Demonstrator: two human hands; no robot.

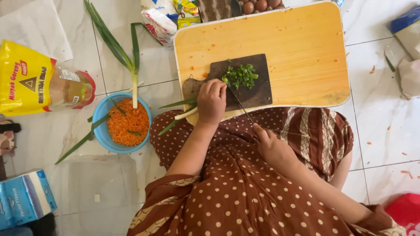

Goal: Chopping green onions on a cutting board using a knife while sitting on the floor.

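Observation:
My left hand (211, 101) presses a green onion stalk (183, 112) down on a small dark cutting board (253, 89), its fingertips at the cut end. A pile of chopped green onion (240, 75) lies on that board just beyond my fingers. My right hand (272, 146) grips a knife by the handle, and the thin knife blade (239, 103) slants up to the cut end of the stalk. The dark board rests on a low pale wooden table (297, 48) over my lap.
A blue bowl (100, 131) of grated carrot sits on the tiled floor at left, with a whole green onion (131, 61) lying across it. A yellow oil pouch (30, 78), packets, eggs (260, 5) and a blue tissue pack (24, 199) lie around.

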